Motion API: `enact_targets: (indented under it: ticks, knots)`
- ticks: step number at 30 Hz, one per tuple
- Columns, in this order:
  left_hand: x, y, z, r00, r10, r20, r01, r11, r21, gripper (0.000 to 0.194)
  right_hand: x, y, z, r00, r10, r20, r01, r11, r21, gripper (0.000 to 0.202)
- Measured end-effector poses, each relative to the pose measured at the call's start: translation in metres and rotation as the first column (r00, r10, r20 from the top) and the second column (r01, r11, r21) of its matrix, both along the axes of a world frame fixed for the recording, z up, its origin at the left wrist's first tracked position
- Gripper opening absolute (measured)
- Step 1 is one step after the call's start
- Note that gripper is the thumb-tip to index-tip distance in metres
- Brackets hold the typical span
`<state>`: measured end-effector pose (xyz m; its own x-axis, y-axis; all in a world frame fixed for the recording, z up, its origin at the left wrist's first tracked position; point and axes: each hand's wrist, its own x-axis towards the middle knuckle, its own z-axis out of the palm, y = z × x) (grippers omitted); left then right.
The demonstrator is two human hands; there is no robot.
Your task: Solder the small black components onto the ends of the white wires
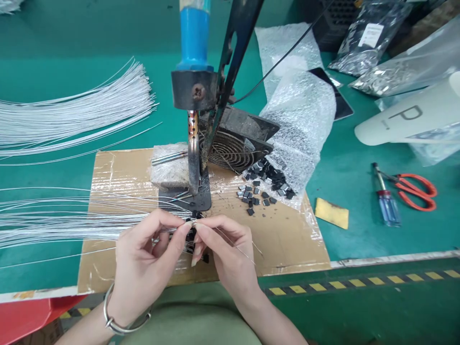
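My left hand [147,261] and my right hand [233,254] meet over the cardboard sheet [287,249], thumbs and forefingers pinched together. Between their fingertips is the joint of a thin white wire, its small end mostly hidden. Two fine wire ends [245,254] stick out past my right fingers. Beneath the fingertips lie several black connectors [194,214], partly covered by my hands. A bundle of white wires [68,223] runs in from the left to these connectors. Just above my hands, the bent tip of a soldering iron [194,177] points down, clamped in a stand.
Loose black connectors [268,177] are heaped by bubble wrap [302,115]. A small fan [233,143] stands behind the iron. More white wires [79,110] lie back left. To the right are a yellow sponge [331,213], screwdriver [388,206], red-handled cutters [419,191] and white cup [406,115].
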<state>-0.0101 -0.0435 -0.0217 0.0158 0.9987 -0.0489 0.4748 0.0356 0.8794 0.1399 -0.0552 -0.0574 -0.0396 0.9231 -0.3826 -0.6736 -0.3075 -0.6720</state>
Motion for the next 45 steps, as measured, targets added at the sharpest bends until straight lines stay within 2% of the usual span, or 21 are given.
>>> enact_targets:
  ticks: [7, 11, 19, 24, 27, 29, 30, 31, 32, 33, 34, 35, 36, 37, 38, 39, 41, 45]
  knots:
    - [0.002, -0.002, 0.002, 1.0, 0.002, 0.013, -0.002, 0.999, -0.033, 0.009, 0.013, 0.007, 0.004, 0.992, 0.12, -0.028, -0.122, 0.991, -0.063, 0.018]
    - [-0.001, -0.002, 0.001, 1.0, -0.022, -0.012, 0.022, 1.0, -0.008, 0.008, 0.014, 0.007, 0.003, 0.991, 0.132, -0.006, -0.132, 0.989, -0.062, 0.02]
    - [0.005, -0.004, -0.005, 0.999, 0.01, -0.047, -0.006, 0.996, 0.091, 0.007, 0.001, 0.003, 0.003, 0.998, 0.013, -0.069, -0.018, 0.997, -0.075, 0.016]
    - [0.007, -0.008, -0.012, 0.999, 0.052, -0.006, -0.051, 0.995, 0.08, 0.007, -0.009, -0.001, 0.001, 0.993, -0.059, -0.102, 0.051, 0.995, -0.08, 0.016]
    - [0.006, -0.006, -0.011, 0.998, 0.06, -0.001, -0.06, 0.997, 0.051, 0.007, -0.007, -0.003, 0.001, 0.999, -0.034, -0.035, 0.032, 0.998, -0.058, 0.017]
    - [0.005, -0.003, -0.008, 0.997, 0.073, -0.005, -0.073, 0.997, 0.022, 0.008, 0.004, -0.005, 0.0, 0.993, -0.027, 0.111, 0.026, 1.0, 0.014, 0.02]
    - [0.005, -0.002, -0.007, 0.997, 0.082, -0.008, -0.082, 0.997, 0.008, 0.008, 0.012, -0.006, -0.001, 0.969, -0.062, 0.237, 0.047, 0.996, 0.069, 0.02]
    - [0.004, 0.0, -0.005, 0.996, 0.088, -0.013, -0.088, 0.996, -0.007, 0.009, 0.022, -0.006, -0.003, 0.91, -0.128, 0.395, 0.082, 0.988, 0.132, 0.02]
    - [0.004, 0.002, -0.003, 0.996, 0.09, -0.017, -0.09, 0.996, -0.022, 0.009, 0.034, -0.007, -0.006, 0.788, -0.22, 0.575, 0.133, 0.973, 0.19, 0.016]
    - [0.005, 0.003, -0.002, 0.996, 0.092, -0.018, -0.093, 0.995, -0.039, 0.01, 0.045, -0.008, -0.01, 0.6, -0.302, 0.741, 0.171, 0.953, 0.25, 0.014]
    - [0.005, 0.004, -0.001, 0.995, 0.101, -0.014, -0.102, 0.993, -0.055, 0.01, 0.057, -0.008, -0.014, 0.369, -0.344, 0.863, 0.194, 0.937, 0.29, 0.014]
    - [0.006, 0.004, 0.0, 0.993, 0.118, -0.006, -0.118, 0.991, -0.069, 0.011, 0.067, -0.008, -0.018, 0.15, -0.328, 0.933, 0.168, 0.938, 0.303, 0.017]
    - [0.008, 0.004, 0.001, 0.99, 0.142, 0.006, -0.141, 0.987, -0.078, 0.012, 0.076, -0.007, -0.022, -0.035, -0.31, 0.95, 0.116, 0.943, 0.312, 0.019]
    - [0.009, 0.004, 0.001, 0.986, 0.167, 0.019, -0.165, 0.983, -0.084, 0.012, 0.083, -0.006, -0.025, -0.157, -0.315, 0.936, 0.04, 0.945, 0.325, 0.019]
    - [0.01, 0.003, 0.001, 0.982, 0.188, 0.03, -0.185, 0.979, -0.088, 0.012, 0.088, -0.005, -0.028, -0.234, -0.33, 0.915, -0.047, 0.944, 0.328, 0.017]
    - [0.012, 0.002, 0.002, 0.979, 0.2, 0.04, -0.196, 0.976, -0.089, 0.011, 0.091, -0.004, -0.03, -0.277, -0.354, 0.893, -0.124, 0.935, 0.332, 0.014]
    - [0.013, 0.001, 0.002, 0.977, 0.205, 0.055, -0.199, 0.976, -0.09, 0.01, 0.094, -0.002, -0.031, -0.307, -0.389, 0.869, -0.22, 0.917, 0.332, 0.011]
    - [0.012, 0.0, 0.003, 0.976, 0.208, 0.059, -0.202, 0.975, -0.091, 0.008, 0.091, -0.001, -0.028, -0.321, -0.378, 0.868, -0.21, 0.922, 0.324, 0.018]
